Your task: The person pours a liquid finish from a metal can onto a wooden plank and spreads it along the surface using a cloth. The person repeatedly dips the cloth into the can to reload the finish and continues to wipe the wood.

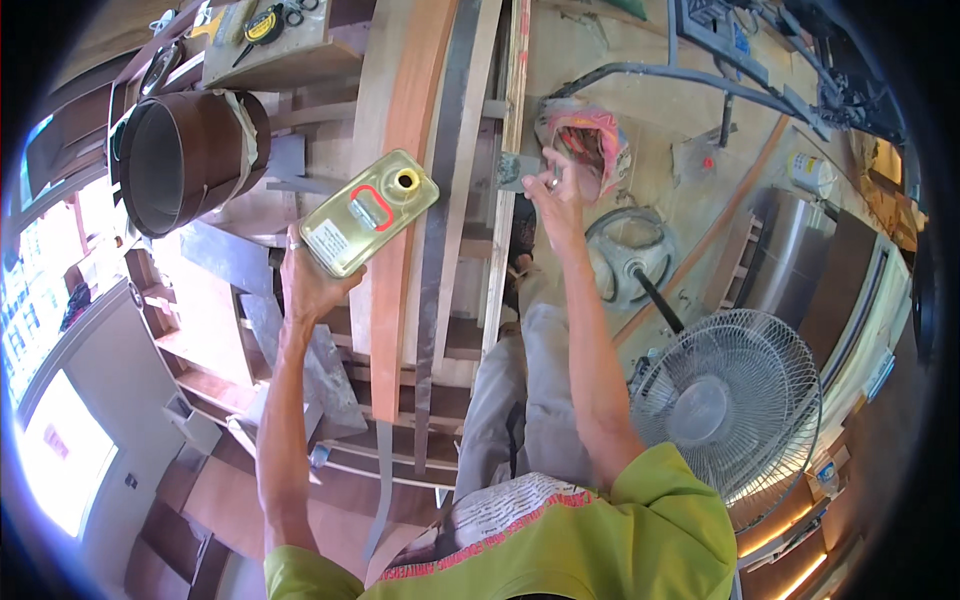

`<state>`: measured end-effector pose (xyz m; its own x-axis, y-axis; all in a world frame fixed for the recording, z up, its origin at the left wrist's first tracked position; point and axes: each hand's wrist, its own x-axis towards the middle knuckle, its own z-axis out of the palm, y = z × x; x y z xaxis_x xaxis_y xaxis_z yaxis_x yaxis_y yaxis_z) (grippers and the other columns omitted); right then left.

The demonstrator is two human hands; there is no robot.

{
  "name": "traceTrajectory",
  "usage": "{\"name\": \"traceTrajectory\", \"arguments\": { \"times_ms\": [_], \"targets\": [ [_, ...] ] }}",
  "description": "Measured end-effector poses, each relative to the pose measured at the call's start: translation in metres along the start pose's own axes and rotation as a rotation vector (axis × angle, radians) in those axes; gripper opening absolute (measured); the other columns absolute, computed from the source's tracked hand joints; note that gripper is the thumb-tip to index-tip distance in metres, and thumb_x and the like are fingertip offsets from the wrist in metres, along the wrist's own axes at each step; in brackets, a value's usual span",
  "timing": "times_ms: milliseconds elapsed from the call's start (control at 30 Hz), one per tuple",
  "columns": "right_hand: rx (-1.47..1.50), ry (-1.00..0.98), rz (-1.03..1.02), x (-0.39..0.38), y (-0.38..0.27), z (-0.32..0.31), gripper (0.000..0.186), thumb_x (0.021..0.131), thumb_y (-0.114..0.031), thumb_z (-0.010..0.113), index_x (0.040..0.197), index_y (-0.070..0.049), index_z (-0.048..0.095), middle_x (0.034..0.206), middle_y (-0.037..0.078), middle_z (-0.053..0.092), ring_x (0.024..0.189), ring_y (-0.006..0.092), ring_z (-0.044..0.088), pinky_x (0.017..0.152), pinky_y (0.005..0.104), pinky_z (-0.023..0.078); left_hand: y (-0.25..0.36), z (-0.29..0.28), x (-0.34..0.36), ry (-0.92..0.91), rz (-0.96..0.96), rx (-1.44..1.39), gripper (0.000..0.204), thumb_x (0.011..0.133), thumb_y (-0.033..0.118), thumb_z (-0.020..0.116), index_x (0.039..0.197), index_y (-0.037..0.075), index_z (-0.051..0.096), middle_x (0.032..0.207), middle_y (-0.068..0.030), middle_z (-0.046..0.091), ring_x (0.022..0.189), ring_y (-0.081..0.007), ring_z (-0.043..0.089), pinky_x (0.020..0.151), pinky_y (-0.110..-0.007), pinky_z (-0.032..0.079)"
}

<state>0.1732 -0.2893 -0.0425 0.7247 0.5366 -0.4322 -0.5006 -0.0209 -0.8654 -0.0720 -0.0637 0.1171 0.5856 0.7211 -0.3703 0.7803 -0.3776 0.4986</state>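
while your left hand (315,285)'s got a gold can (370,213), your right hand (557,200)'s pinching a grey bit (511,172) by the planks' (390,330) right edge

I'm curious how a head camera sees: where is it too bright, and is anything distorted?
Head view: the windows at left glare nearly white; head view: the corners fall to black, and straight edges bow toward the rim; head view: the gold tin in the left hand shows soft reflections.
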Motion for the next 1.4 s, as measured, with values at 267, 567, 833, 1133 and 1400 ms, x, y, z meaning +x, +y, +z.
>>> {"name": "traceTrajectory", "arguments": {
  "times_ms": [267,567,833,1133,1400],
  "targets": [
    [-0.183,-0.373,0.24,-0.025,0.014,0.023,0.036,0.089,-0.008,0.064,0.125,-0.007,0.06,0.077,-0.004,0.048,0.072,0.0065,0.049,0.067,0.0224,0.042,-0.005,-0.017,-0.024,-0.31,-0.064,0.331,0.081,0.053,0.025,0.086,0.119,-0.001,0.046,0.108,-0.0244,0.063,0.102,-0.0418,0.063,0.088,-0.046,0.052],
    [-0.43,-0.558,0.195,-0.029,0.023,0.048,0.037,0.089,-0.008,0.062,0.126,-0.008,0.059,0.079,-0.002,0.046,0.075,0.0085,0.047,0.071,0.025,0.043,-0.002,-0.014,-0.042,-0.35,-0.116,0.387,0.08,0.053,0.021,0.084,0.12,-0.002,0.046,0.111,-0.0228,0.06,0.103,-0.0412,0.061,0.089,-0.046,0.051],
    [-0.487,-0.656,0.141,-0.021,0.025,0.054,0.034,0.086,-0.01,0.062,0.12,-0.007,0.062,0.077,0.003,0.053,0.072,0.015,0.054,0.07,0.0309,0.046,0.009,-0.011,-0.03,-0.39,-0.12,0.443,0.084,0.051,0.02,0.086,0.121,-0.003,0.045,0.11,-0.0244,0.06,0.102,-0.0432,0.061,0.088,-0.046,0.052],
    [-0.449,-0.693,0.191,-0.027,0.033,0.049,0.035,0.088,-0.012,0.061,0.123,-0.008,0.061,0.081,0.0,0.052,0.076,0.0103,0.05,0.072,0.027,0.045,0.006,-0.007,-0.024,-0.375,-0.042,0.493,0.082,0.052,0.018,0.083,0.122,-0.003,0.046,0.11,-0.0229,0.06,0.103,-0.0423,0.061,0.089,-0.046,0.052],
    [-0.409,-0.643,0.167,-0.033,0.043,0.05,0.03,0.086,-0.013,0.065,0.116,-0.008,0.064,0.077,0.005,0.059,0.076,0.0167,0.057,0.074,0.0323,0.047,0.014,-0.01,-0.026,-0.4,-0.077,0.527,0.08,0.053,0.017,0.083,0.121,-0.002,0.047,0.114,-0.0233,0.059,0.107,-0.0424,0.06,0.091,-0.046,0.051]
  ]
}}
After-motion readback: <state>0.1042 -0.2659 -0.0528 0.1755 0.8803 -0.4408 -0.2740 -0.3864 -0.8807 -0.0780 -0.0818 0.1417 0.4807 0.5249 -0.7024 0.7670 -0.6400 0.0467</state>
